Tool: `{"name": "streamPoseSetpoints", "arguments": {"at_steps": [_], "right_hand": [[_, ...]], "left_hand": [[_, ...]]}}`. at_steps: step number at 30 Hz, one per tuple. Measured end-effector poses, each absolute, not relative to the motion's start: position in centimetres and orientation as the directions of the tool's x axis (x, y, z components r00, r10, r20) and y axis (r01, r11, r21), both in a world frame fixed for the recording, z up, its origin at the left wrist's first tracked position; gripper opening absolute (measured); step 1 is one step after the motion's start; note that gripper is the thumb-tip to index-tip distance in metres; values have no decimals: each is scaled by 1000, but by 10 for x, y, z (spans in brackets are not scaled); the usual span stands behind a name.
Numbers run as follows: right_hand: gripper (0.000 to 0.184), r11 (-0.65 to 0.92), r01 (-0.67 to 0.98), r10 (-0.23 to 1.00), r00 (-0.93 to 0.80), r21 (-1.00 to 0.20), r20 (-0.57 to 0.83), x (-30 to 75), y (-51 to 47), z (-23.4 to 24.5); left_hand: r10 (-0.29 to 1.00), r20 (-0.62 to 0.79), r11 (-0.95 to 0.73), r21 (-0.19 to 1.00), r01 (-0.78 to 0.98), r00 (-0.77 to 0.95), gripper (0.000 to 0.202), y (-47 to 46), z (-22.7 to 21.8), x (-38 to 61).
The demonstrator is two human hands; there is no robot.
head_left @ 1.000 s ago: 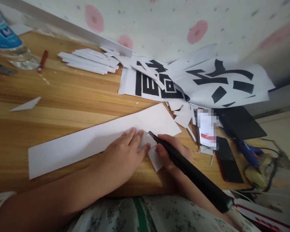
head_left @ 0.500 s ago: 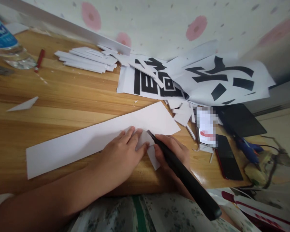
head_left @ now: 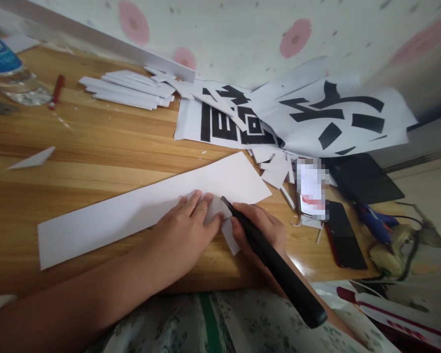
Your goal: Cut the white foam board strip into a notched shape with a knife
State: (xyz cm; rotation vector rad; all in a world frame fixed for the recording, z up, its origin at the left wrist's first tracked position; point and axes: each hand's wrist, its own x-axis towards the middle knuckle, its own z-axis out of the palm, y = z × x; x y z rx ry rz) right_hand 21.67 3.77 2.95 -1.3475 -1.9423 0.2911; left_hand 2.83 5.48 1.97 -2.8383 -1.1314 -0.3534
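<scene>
A long white board strip (head_left: 95, 211) lies slanted across the wooden table. My left hand (head_left: 185, 223) rests on it with fingers stretched out flat, pressing near a smaller white piece (head_left: 213, 208) by the fingertips. My right hand (head_left: 260, 225) is closed around a black utility knife (head_left: 279, 267). The blade tip touches or nearly touches the white piece, just right of my left fingers. Another narrow white end (head_left: 230, 236) sticks out below, between the two hands. My left hand hides part of the board's lower edge.
White offcuts (head_left: 127, 90) are stacked at the back, with more scraps (head_left: 275, 169) near a lit phone (head_left: 312, 189). A dark phone (head_left: 345, 235) and blue glue gun (head_left: 377, 223) lie right. Printed sheets (head_left: 330, 115) lean behind. A water bottle (head_left: 16, 78) stands left.
The view has shifted slightly. The knife's handle end has swung a little to the left, while its tip stays at nearly the same spot on the white piece. My left hand holds still.
</scene>
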Motion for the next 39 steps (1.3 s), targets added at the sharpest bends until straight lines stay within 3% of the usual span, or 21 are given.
{"name": "streamPoseSetpoints", "arguments": {"at_steps": [3, 11, 39], "right_hand": [[20, 473, 699, 846, -190, -537, 498, 219, 40, 23], [21, 401, 701, 900, -180, -590, 397, 217, 32, 36], [30, 534, 693, 812, -262, -484, 522, 230, 13, 25]], "left_hand": [[663, 215, -737, 18, 676, 717, 30, 56, 23, 28], [667, 203, -735, 25, 677, 717, 30, 57, 27, 29], [684, 216, -716, 17, 698, 696, 30, 55, 26, 30]]}}
